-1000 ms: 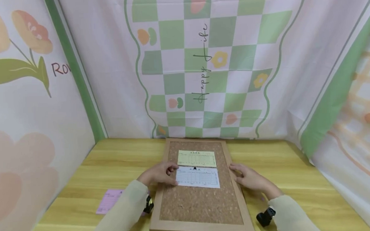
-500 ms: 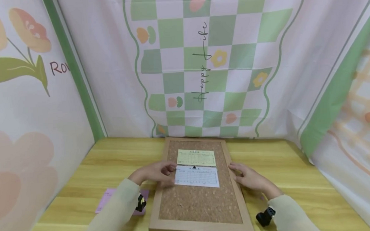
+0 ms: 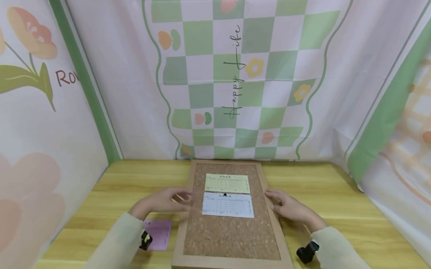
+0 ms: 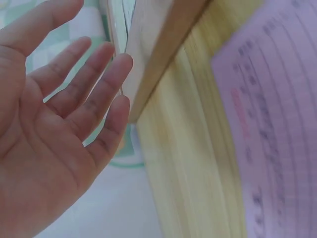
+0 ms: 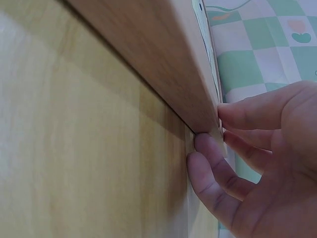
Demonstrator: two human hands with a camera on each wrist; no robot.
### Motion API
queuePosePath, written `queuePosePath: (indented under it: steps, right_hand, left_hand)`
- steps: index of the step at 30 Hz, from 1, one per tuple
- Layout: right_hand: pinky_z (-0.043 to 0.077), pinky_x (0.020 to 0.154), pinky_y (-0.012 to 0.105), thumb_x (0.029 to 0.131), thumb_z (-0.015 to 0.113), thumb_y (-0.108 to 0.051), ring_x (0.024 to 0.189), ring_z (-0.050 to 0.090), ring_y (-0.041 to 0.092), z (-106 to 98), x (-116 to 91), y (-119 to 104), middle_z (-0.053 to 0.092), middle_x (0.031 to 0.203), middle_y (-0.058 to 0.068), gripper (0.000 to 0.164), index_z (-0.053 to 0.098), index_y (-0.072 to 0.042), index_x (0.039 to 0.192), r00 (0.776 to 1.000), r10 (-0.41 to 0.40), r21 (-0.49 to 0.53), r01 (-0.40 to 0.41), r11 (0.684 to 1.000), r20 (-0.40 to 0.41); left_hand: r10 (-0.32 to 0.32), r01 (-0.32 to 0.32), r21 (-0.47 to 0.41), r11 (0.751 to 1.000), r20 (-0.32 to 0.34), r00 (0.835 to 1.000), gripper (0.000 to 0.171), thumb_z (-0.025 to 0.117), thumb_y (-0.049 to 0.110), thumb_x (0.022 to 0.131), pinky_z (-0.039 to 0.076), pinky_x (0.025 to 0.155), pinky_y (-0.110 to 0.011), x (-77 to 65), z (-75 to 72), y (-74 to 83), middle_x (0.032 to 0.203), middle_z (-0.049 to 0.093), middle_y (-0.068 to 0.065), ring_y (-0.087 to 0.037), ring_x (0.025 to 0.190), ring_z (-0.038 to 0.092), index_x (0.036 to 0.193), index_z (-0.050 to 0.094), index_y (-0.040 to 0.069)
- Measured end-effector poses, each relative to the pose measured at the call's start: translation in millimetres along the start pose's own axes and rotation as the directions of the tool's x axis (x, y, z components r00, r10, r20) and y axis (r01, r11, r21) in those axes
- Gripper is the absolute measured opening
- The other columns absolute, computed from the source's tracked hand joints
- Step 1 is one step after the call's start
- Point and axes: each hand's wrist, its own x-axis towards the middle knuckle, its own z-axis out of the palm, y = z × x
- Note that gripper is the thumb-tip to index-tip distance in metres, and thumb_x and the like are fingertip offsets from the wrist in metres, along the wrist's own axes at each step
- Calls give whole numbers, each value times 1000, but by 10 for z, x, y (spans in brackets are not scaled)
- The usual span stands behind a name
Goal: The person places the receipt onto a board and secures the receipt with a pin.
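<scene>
A wood-framed cork board (image 3: 233, 238) lies on the table. On it are a yellow form slip (image 3: 227, 182) and, just below, a pale blue-white form slip (image 3: 227, 207). A black pushpin (image 3: 225, 194) sits at the top of the pale slip. My left hand (image 3: 163, 200) hovers by the board's left frame, its fingers loosely bent and holding nothing; its palm shows in the left wrist view. At the right edge, my right hand (image 3: 291, 206) grips the frame (image 5: 163, 54), with thumb and fingertips against it in the right wrist view.
A pink form slip (image 3: 159, 234) lies on the wooden table (image 3: 142, 174) left of the board, partly under the left forearm. Printed cloth curtains (image 3: 231, 70) enclose the back and sides. Each wrist wears a small black camera.
My left hand has let go of the pale slip's left edge and moved left, off the slip. More of the pink slip's right part shows. The right hand keeps its place.
</scene>
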Motion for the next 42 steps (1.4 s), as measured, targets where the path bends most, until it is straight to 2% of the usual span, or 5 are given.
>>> queuePosePath:
  steps: [4,17,22,34,42]
  right_hand:
    - [33,105,64,98,56,0,136,30,56,-5,-7,-2,30,151,36,50,42,12,144,1000,-8,-6,8,1000,1]
    - [33,105,63,99,54,0,137,30,55,11,5,45,29,152,35,49,42,11,145,1000,-6,2,6,1000,-3]
    - [34,105,62,99,55,-2,136,31,55,17,0,65,28,153,34,50,42,10,146,1000,-9,12,9,1000,0]
    - [40,100,60,100,53,-2,130,40,55,8,-10,59,27,153,34,50,40,10,147,1000,-2,23,2,1000,6]
    - [36,103,62,101,53,-4,134,34,55,9,-21,59,26,154,33,51,39,8,148,1000,6,26,-6,1000,12]
  left_hand:
    - [36,-36,-1,999,-19,999,56,68,22,96,49,95,-50,-176,-54,-74,128,59,-22,-38,114,59,141,49,-6]
    - [-16,13,-33,999,-90,996,55,73,20,93,54,85,-41,-686,-153,-330,121,62,-22,-40,108,61,137,52,-6]
    - [-16,17,7,1000,-123,992,55,76,16,88,53,89,-46,-861,-168,-437,117,65,-19,-38,104,63,133,54,-7]
    - [-41,48,27,998,-214,976,58,80,16,83,54,84,-35,-1226,-282,-616,118,64,-22,-35,100,63,131,56,-7]
    - [-118,131,32,991,-272,955,54,81,18,83,48,79,-29,-1405,-330,-714,110,65,-16,-22,93,59,127,61,-5]
